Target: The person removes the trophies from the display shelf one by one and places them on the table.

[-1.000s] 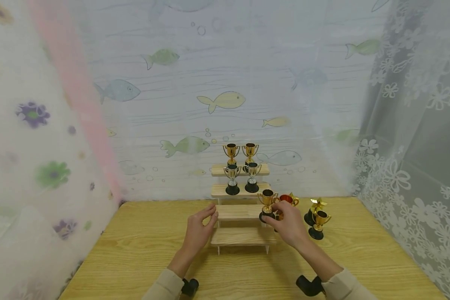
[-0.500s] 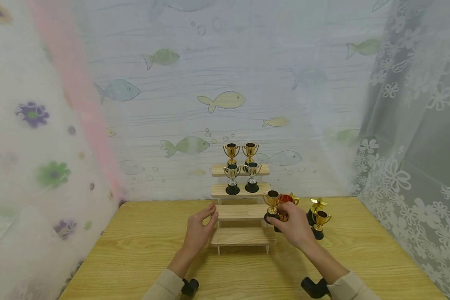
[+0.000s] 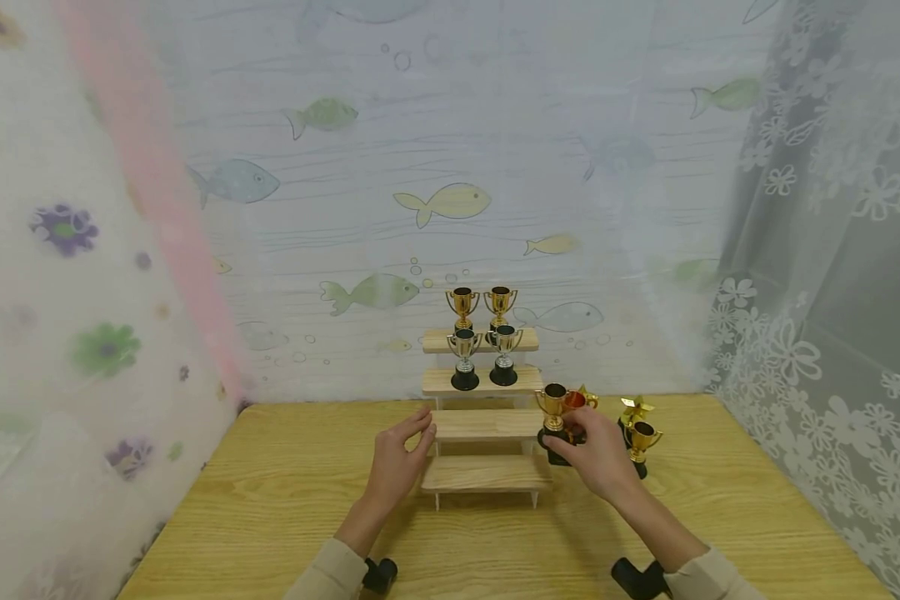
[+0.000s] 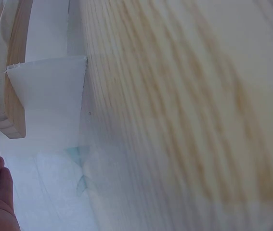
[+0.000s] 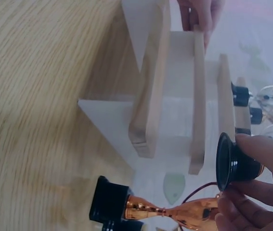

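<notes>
My right hand pinches a small gold trophy cup upright by its black base, just right of the third tier of a wooden stepped display stand. In the right wrist view the underside of that black base shows between thumb and fingers. My left hand holds the left end of the stand's third tier, fingertips and thumb at the board's end. Two gold trophies stand on the top tier and two silver trophies on the tier below it.
Behind my right hand stands a trophy with a red bowl, partly hidden, with a star trophy beside it. Farther right are another star trophy and a gold cup. A fish-print curtain hangs behind the wooden table.
My right hand has moved rightward with the gold trophy, from the third tier's right end to just beyond it. My left hand stays in place on the stand.
</notes>
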`<action>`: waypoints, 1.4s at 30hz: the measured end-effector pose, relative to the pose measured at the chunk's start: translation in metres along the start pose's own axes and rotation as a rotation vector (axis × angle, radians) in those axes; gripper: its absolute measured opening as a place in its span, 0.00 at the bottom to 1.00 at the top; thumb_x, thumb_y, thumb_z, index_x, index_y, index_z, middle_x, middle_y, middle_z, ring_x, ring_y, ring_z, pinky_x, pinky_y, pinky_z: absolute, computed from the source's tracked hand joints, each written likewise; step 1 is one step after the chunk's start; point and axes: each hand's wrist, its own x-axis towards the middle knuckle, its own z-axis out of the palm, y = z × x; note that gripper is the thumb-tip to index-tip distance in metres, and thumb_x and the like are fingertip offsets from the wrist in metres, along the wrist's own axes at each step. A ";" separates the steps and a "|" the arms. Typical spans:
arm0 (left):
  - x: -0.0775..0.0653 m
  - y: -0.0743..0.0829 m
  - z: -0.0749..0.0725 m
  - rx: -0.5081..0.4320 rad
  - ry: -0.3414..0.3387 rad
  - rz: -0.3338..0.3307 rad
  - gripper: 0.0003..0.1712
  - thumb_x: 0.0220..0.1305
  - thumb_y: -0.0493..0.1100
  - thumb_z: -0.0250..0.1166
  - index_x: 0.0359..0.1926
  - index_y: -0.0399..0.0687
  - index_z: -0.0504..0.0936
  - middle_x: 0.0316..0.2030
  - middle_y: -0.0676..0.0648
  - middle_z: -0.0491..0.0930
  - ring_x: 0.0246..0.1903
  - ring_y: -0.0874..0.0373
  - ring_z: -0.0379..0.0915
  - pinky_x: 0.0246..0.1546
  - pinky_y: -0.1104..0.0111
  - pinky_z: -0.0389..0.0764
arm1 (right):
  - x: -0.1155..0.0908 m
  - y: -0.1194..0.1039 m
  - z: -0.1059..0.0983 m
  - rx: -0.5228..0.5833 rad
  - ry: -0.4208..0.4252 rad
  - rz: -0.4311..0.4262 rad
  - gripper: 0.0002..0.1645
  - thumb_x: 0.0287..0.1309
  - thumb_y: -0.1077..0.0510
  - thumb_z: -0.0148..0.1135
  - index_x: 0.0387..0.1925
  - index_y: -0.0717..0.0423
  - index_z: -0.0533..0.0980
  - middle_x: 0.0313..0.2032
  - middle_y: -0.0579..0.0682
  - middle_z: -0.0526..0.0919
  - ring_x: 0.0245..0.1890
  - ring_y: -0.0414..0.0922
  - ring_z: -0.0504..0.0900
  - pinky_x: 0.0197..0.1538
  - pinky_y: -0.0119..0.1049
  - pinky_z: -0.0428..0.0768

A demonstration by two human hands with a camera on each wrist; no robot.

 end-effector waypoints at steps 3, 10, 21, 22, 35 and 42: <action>0.000 0.000 0.000 0.000 0.003 0.012 0.17 0.73 0.41 0.65 0.56 0.34 0.85 0.60 0.38 0.81 0.58 0.46 0.79 0.58 0.53 0.80 | -0.002 0.002 -0.001 -0.003 0.000 0.009 0.21 0.60 0.54 0.75 0.49 0.64 0.83 0.45 0.57 0.84 0.46 0.56 0.82 0.47 0.52 0.83; 0.000 -0.001 0.000 -0.004 0.008 0.023 0.17 0.73 0.41 0.65 0.55 0.34 0.85 0.59 0.37 0.81 0.58 0.46 0.80 0.57 0.53 0.80 | -0.005 0.008 -0.002 -0.004 0.006 0.011 0.21 0.60 0.55 0.74 0.50 0.65 0.82 0.46 0.58 0.84 0.46 0.55 0.82 0.47 0.53 0.82; 0.000 -0.001 0.001 -0.015 0.007 0.007 0.17 0.74 0.42 0.65 0.55 0.34 0.85 0.60 0.38 0.81 0.58 0.47 0.80 0.58 0.53 0.80 | -0.008 0.018 -0.004 -0.019 0.027 0.013 0.21 0.58 0.56 0.76 0.49 0.65 0.83 0.44 0.56 0.85 0.44 0.53 0.82 0.44 0.48 0.81; 0.000 -0.001 0.001 -0.014 0.007 0.006 0.17 0.74 0.42 0.65 0.55 0.34 0.85 0.60 0.39 0.81 0.58 0.48 0.80 0.58 0.53 0.80 | -0.008 0.019 -0.004 -0.021 0.025 0.017 0.21 0.58 0.56 0.76 0.49 0.65 0.83 0.44 0.56 0.85 0.44 0.53 0.82 0.44 0.48 0.82; 0.000 -0.002 0.001 -0.013 0.008 0.004 0.17 0.74 0.42 0.65 0.56 0.35 0.85 0.60 0.42 0.81 0.59 0.48 0.79 0.58 0.54 0.80 | -0.013 0.034 -0.006 -0.027 0.013 0.046 0.23 0.59 0.56 0.75 0.50 0.68 0.81 0.47 0.60 0.84 0.45 0.55 0.81 0.45 0.51 0.82; 0.000 -0.002 0.001 -0.008 0.011 0.011 0.17 0.74 0.42 0.65 0.56 0.35 0.85 0.60 0.43 0.81 0.59 0.48 0.79 0.58 0.54 0.80 | -0.015 0.043 -0.005 -0.032 0.023 0.056 0.22 0.58 0.57 0.75 0.48 0.68 0.81 0.45 0.59 0.84 0.43 0.54 0.81 0.44 0.49 0.81</action>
